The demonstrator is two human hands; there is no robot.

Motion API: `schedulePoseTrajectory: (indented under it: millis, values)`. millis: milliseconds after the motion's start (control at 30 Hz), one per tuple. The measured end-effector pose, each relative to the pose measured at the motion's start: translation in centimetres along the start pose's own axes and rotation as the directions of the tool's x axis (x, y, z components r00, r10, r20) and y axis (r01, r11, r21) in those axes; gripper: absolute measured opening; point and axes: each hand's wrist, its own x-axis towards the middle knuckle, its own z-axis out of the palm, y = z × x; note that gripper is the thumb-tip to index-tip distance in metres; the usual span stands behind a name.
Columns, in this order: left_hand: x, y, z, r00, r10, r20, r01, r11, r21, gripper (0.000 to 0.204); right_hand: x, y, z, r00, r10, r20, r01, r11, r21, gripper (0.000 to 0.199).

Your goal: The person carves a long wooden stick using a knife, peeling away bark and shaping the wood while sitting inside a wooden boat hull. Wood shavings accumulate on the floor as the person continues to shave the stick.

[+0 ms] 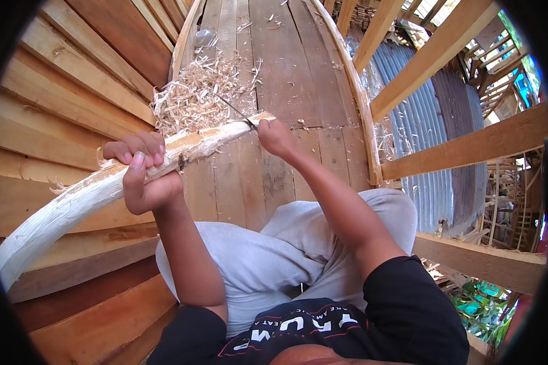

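Note:
A long, curved, pale peeled wooden pole (73, 198) slants from the lower left up to the middle, where its end is freshly cut. My left hand (149, 173) is closed round it, fingers over the top and thumb raised along the near side. A dark, split-looking knot (182, 161) shows just beyond this hand. Near the far tip, my right hand (277, 139) is a fist round the grip of a knife, whose handle is hidden in it. The thin knife blade (234, 109) crosses the pole's end and points up and left.
Curly wood shavings (198, 91) are heaped on the plank floor (292, 91) past the pole. A clear cup-like object (204, 38) lies behind the heap. Overlapping boards (73, 79) rise at left. On the right stand timber beams (469, 140) with corrugated metal sheets (417, 134) beyond them.

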Motion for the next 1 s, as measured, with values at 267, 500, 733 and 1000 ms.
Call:
schedulePoseTrajectory:
  millis: [267, 500, 733, 1000]
  values:
    - [0.1, 0.4, -1.4, 0.999, 0.040, -0.029, -0.040, 0.999, -0.010, 0.018, -5.0, -5.0, -1.3, 0.981, -0.179, 0.069, 0.183, 0.982, -0.054, 0.054]
    - [0.0, 0.2, -0.9, 0.992, 0.002, -0.129, -0.002, 1.000, 0.002, 0.015, -2.6, -0.9, -0.4, 0.996, -0.072, -0.045, 0.071, 0.997, -0.019, 0.054]
    - [-0.2, -0.1, 0.2, 0.995, 0.018, -0.095, -0.022, 0.999, -0.033, 0.016, -0.8, 0.5, -0.8, 0.997, -0.070, -0.027, 0.069, 0.997, -0.035, 0.053]
    - [0.0, -0.2, -0.3, 0.998, 0.006, -0.056, -0.010, 0.998, -0.060, 0.019, -0.5, 1.3, -0.5, 0.989, -0.098, -0.107, 0.091, 0.994, -0.067, 0.056]
